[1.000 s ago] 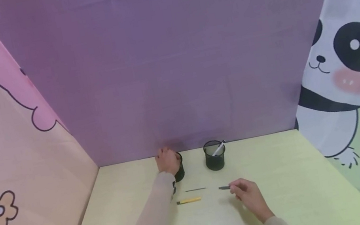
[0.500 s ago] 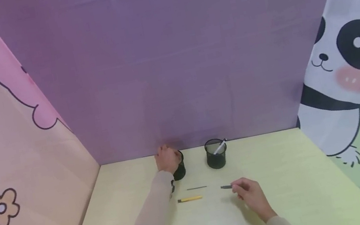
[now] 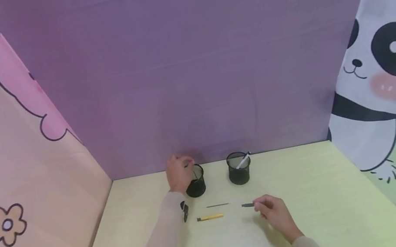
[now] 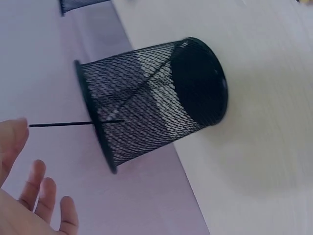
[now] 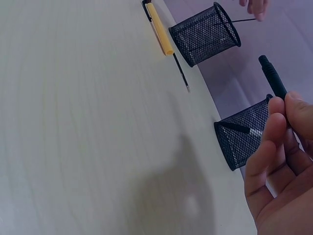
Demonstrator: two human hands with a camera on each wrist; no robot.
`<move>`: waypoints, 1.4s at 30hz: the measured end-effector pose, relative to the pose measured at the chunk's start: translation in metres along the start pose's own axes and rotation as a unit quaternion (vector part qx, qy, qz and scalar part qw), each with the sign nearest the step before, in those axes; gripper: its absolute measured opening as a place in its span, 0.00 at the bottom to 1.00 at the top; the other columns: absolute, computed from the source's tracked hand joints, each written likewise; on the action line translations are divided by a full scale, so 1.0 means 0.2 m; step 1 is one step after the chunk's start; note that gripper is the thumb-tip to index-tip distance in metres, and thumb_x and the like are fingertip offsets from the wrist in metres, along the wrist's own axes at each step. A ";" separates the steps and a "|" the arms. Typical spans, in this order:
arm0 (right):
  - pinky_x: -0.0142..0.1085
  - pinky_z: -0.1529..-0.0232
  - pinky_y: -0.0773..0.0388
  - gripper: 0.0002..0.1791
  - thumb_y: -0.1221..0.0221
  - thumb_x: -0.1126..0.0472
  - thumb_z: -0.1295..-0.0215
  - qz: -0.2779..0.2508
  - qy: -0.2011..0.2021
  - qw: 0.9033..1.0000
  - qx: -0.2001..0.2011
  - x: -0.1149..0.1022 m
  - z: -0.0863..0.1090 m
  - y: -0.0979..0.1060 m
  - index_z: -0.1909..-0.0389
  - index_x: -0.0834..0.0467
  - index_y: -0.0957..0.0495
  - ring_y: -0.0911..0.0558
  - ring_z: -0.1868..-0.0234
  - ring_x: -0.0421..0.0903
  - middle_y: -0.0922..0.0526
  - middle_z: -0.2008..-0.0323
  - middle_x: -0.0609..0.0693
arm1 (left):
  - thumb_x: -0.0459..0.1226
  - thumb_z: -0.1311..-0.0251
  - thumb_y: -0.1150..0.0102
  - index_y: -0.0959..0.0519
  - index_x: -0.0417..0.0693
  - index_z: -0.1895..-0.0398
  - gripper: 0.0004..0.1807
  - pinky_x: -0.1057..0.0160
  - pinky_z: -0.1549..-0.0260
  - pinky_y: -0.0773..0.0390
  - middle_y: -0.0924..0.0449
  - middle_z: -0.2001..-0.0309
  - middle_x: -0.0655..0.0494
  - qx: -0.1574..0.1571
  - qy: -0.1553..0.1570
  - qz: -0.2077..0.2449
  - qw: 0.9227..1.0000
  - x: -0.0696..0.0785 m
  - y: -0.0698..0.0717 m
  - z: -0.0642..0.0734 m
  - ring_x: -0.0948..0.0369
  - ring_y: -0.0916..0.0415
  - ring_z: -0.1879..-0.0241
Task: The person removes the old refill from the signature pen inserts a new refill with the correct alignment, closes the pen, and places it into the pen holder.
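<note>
My left hand (image 3: 180, 174) is at the left black mesh pen holder (image 3: 196, 188). Its fingertips pinch the end of a thin black pen refill (image 4: 63, 124), whose other end is inside the holder's mouth. Another thin dark line (image 4: 151, 76) runs slantwise inside that holder. The remaining left fingers are spread apart beside the rim. Above the table, my right hand (image 3: 275, 215) holds a dark pen barrel (image 5: 273, 78) between thumb and fingers, its narrow ridged end pointing out.
A yellow pen barrel (image 3: 210, 217) with a dark end lies on the pale table (image 3: 335, 201), and a thin dark refill (image 3: 217, 205) lies behind it. The right mesh holder (image 3: 240, 175) contains a white pen (image 3: 243, 160). A purple backdrop (image 3: 197, 75) rises behind.
My left hand has drawn slightly up and leftward from the left holder, bringing the holder's rim and the refill into sight. My right hand stays nearly still with the dark barrel.
</note>
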State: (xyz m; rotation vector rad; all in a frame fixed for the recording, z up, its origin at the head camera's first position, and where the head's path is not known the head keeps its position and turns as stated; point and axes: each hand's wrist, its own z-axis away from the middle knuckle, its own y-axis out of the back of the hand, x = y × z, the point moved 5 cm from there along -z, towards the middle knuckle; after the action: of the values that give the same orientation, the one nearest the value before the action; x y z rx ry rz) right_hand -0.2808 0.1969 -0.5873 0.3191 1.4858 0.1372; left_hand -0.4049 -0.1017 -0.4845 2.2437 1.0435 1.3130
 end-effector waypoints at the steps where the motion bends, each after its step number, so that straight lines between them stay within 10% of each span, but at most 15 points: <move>1: 0.32 0.72 0.26 0.08 0.35 0.64 0.33 -0.001 0.001 1.000 0.000 0.00 0.00 0.00 0.57 0.64 0.16 0.24 0.73 0.44 0.16 0.70 0.51 | 0.38 0.37 0.30 0.11 0.48 0.63 0.04 0.45 0.49 0.26 0.16 0.56 0.46 0.007 0.002 0.015 1.000 0.00 0.01 0.00 0.46 0.25 0.50; 13: 0.33 0.71 0.25 0.07 0.37 0.63 0.31 0.006 0.001 1.000 -0.011 -0.01 -0.03 -0.03 0.57 0.61 0.16 0.23 0.71 0.45 0.17 0.70 0.49 | 0.41 0.32 0.34 0.14 0.49 0.57 0.07 0.66 0.66 0.25 0.13 0.64 0.53 0.058 0.082 0.196 0.975 -0.02 0.14 0.15 0.58 0.22 0.64; 30: 0.34 0.70 0.24 0.08 0.36 0.63 0.32 0.004 0.009 1.000 -0.019 -0.04 -0.05 -0.08 0.56 0.62 0.16 0.23 0.71 0.45 0.15 0.69 0.49 | 0.40 0.24 0.46 0.23 0.39 0.51 0.11 0.68 0.65 0.18 0.10 0.62 0.49 0.076 0.177 0.329 0.924 -0.05 0.06 0.50 0.60 0.17 0.69; 42: 0.33 0.71 0.24 0.07 0.37 0.63 0.31 -0.001 0.019 1.000 -0.003 -0.08 -0.07 -0.08 0.56 0.60 0.16 0.23 0.72 0.44 0.15 0.68 0.53 | 0.34 0.28 0.44 0.24 0.38 0.55 0.06 0.68 0.63 0.16 0.10 0.58 0.45 0.000 0.235 0.389 0.891 0.00 -0.04 0.59 0.58 0.12 0.66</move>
State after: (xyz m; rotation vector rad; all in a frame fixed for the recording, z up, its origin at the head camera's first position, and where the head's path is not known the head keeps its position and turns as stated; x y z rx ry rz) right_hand -0.2975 0.1791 -0.5767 0.3122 1.5228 0.1471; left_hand -0.3080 -0.0879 -0.5506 2.5029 0.2026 2.2516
